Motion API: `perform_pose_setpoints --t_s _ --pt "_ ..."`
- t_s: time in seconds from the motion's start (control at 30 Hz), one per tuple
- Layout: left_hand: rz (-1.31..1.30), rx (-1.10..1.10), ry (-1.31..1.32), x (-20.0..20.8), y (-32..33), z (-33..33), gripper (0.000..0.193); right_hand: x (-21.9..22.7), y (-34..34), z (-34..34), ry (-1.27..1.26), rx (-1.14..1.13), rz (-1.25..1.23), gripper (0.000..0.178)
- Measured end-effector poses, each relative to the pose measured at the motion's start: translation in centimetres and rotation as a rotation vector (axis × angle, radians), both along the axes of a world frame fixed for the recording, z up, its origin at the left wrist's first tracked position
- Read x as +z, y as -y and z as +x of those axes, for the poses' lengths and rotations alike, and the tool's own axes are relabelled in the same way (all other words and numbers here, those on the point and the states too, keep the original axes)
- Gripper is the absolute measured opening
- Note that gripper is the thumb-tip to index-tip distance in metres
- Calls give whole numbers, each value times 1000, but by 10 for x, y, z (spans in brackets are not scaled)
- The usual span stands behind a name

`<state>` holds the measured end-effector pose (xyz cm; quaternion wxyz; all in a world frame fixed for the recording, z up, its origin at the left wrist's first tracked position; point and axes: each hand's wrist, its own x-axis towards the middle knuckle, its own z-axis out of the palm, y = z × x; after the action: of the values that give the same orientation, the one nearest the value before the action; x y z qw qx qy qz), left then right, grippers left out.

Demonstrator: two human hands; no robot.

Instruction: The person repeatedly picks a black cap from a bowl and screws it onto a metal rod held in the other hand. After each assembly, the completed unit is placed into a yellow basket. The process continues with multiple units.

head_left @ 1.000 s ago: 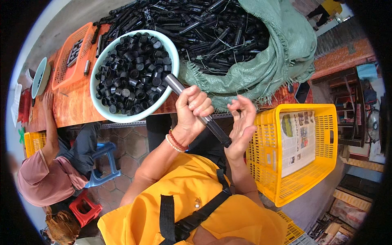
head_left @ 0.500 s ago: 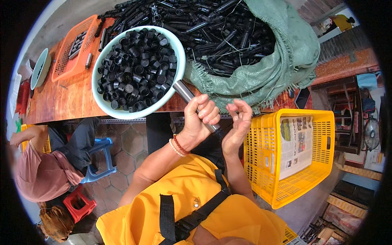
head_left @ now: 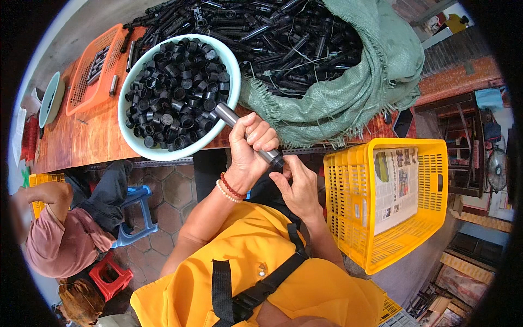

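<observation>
Blue stool (head_left: 134, 235), red stool (head_left: 120, 286), seemingly a fan (head_left: 496, 168).

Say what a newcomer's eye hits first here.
Probably the pale green basin heaped with black caps, left of centre on the table. Then the silver tube mid-picture, gripped in the left hand, with the right hand at its black lower end. The bright yellow crate at right, newspaper inside, also stands out.

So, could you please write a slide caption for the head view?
Left hand grips a metallic tube, right hand at its black end, near a bowl of black caps.
</observation>
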<state>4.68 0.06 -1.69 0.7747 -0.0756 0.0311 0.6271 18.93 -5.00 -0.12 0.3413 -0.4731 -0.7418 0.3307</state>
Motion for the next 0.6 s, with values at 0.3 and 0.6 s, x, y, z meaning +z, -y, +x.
perform_pose_setpoints --t_s 0.3,0.6 --pt "15 -24 -102 -2 3 3 35 -4 1 -4 114 -13 135 25" --pt "38 -17 -86 -4 9 7 33 -8 1 -1 96 26 159 25"
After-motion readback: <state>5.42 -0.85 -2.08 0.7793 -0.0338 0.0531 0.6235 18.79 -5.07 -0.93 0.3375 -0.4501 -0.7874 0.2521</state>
